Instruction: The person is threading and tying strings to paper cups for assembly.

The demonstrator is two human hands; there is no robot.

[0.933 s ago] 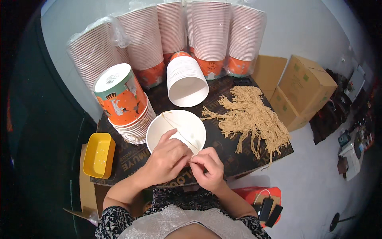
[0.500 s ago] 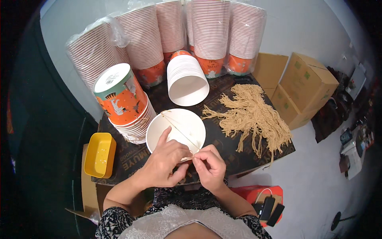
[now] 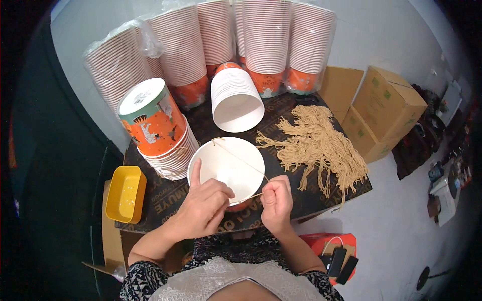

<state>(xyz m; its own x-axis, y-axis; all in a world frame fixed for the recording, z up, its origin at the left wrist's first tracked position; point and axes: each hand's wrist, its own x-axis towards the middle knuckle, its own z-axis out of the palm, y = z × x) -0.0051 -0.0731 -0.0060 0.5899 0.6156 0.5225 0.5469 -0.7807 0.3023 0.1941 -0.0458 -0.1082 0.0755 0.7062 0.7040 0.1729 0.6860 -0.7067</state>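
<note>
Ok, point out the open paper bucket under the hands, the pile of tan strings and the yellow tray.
paper bucket (image 3: 221,163), head view, on its white inside.
pile of tan strings (image 3: 319,143), head view, on the pile's middle.
yellow tray (image 3: 125,193), head view, on its floor.

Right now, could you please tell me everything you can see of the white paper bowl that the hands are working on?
The round white paper bowl stands upright and open on the dark printed tabletop, empty inside, with a bit of orange outer wall showing at its near edge. A thin tan string stretches across its mouth from the far rim to the near right rim. The left hand rests on the near rim, forefinger pointing up along it; the right hand pinches the string beside it.
</note>
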